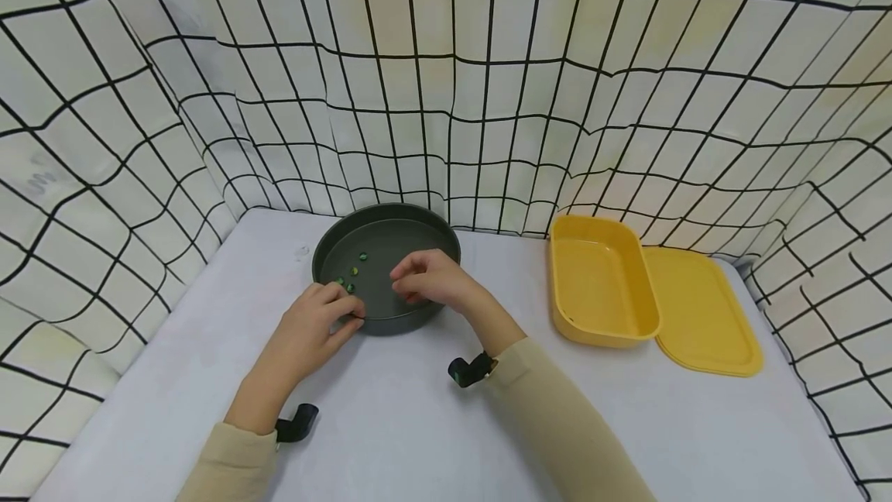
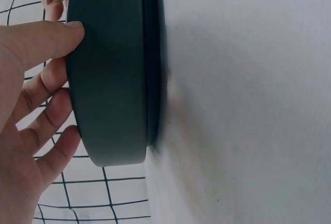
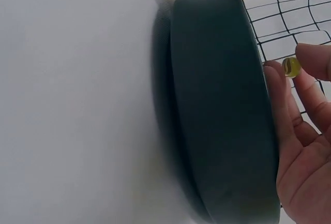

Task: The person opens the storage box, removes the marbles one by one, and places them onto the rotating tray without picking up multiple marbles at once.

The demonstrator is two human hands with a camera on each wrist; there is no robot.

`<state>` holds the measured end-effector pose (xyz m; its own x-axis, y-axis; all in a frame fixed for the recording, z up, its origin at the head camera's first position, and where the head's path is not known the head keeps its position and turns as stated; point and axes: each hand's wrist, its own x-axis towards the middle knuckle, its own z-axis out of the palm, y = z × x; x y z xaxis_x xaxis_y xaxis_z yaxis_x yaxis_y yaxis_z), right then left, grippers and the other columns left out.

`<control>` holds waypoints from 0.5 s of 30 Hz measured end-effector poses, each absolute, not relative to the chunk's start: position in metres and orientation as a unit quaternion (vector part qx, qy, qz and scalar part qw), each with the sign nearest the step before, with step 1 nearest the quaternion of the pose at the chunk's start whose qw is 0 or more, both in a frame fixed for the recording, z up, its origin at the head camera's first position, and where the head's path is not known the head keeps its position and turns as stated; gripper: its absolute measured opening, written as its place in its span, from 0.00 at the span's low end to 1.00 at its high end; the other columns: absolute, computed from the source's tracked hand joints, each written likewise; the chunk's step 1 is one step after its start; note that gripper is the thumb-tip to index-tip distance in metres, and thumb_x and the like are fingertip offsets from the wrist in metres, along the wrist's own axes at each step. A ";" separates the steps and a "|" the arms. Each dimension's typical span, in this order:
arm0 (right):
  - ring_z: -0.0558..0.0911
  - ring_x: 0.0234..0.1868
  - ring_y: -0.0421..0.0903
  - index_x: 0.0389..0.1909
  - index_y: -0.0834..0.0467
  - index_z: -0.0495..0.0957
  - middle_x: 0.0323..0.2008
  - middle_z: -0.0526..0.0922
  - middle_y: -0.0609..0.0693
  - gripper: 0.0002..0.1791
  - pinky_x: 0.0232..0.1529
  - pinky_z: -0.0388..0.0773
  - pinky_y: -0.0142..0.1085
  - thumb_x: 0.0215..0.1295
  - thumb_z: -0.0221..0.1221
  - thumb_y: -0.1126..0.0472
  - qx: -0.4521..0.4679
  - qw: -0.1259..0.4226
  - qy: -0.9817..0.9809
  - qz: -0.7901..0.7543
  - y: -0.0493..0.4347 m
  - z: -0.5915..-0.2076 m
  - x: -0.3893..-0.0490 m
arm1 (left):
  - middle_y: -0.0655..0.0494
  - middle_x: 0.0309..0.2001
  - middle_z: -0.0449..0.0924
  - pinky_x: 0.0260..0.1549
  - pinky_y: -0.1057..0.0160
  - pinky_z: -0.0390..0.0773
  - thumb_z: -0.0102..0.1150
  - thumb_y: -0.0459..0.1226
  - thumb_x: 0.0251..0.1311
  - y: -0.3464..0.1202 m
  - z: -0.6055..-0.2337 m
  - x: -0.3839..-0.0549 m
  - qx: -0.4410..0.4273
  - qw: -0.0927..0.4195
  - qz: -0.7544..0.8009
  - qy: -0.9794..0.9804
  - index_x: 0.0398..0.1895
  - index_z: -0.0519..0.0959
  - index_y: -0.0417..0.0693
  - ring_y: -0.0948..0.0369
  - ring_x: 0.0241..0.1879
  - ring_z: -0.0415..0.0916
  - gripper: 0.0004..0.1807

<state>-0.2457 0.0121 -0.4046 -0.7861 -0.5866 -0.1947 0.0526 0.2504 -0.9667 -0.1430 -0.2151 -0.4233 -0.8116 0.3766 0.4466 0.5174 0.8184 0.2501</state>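
Observation:
A dark green round pan (image 1: 390, 325) stands on the white table, with several small green marbles (image 1: 351, 287) lying in its left part. My left hand (image 1: 317, 328) grips the pan's near left rim, the thumb on the outer wall and the fingers over the edge; the left wrist view shows this hand (image 2: 31, 84) on the wall (image 2: 108, 79) from the side. Above the pan's right part, my right hand (image 1: 435, 281) pinches a yellowish glass marble (image 3: 291, 67) between thumb and finger. The head view hides that marble behind the fingers.
To the right of the pan stands a yellow rectangular container (image 1: 602, 285), with a small dark speck inside near its front. Its flat yellow lid (image 1: 711, 316) lies beside it on the right. White walls with black netting (image 1: 453, 84) enclose the table at the back and sides.

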 end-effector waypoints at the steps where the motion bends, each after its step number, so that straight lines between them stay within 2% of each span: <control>1: 0.85 0.42 0.58 0.48 0.67 0.80 0.35 0.84 0.51 0.15 0.41 0.85 0.40 0.63 0.64 0.65 -0.178 0.275 0.745 -0.581 0.011 -0.404 -0.246 | 0.62 0.33 0.74 0.39 0.57 0.73 0.75 0.33 0.51 -0.215 -0.423 -0.143 -0.239 0.192 -0.183 -0.934 0.32 0.83 0.56 0.58 0.38 0.68 0.10; 4: 0.85 0.42 0.58 0.46 0.66 0.81 0.36 0.84 0.51 0.13 0.40 0.85 0.39 0.63 0.64 0.65 -0.171 0.280 0.749 -0.575 0.009 -0.403 -0.246 | 0.62 0.33 0.74 0.39 0.57 0.73 0.75 0.33 0.51 -0.215 -0.422 -0.142 -0.238 0.191 -0.183 -0.934 0.32 0.83 0.56 0.58 0.38 0.69 0.10; 11: 0.84 0.35 0.46 0.41 0.61 0.82 0.36 0.83 0.52 0.06 0.39 0.85 0.38 0.64 0.64 0.65 -0.148 0.270 0.751 -0.584 0.010 -0.403 -0.246 | 0.61 0.34 0.74 0.39 0.57 0.73 0.74 0.33 0.52 -0.214 -0.421 -0.143 -0.238 0.187 -0.183 -0.935 0.32 0.83 0.57 0.57 0.39 0.68 0.09; 15: 0.83 0.35 0.44 0.40 0.60 0.82 0.36 0.83 0.52 0.05 0.39 0.85 0.37 0.64 0.64 0.65 -0.137 0.269 0.745 -0.595 0.009 -0.405 -0.246 | 0.61 0.34 0.74 0.39 0.57 0.73 0.74 0.33 0.52 -0.215 -0.421 -0.143 -0.238 0.187 -0.184 -0.935 0.32 0.83 0.57 0.57 0.39 0.69 0.10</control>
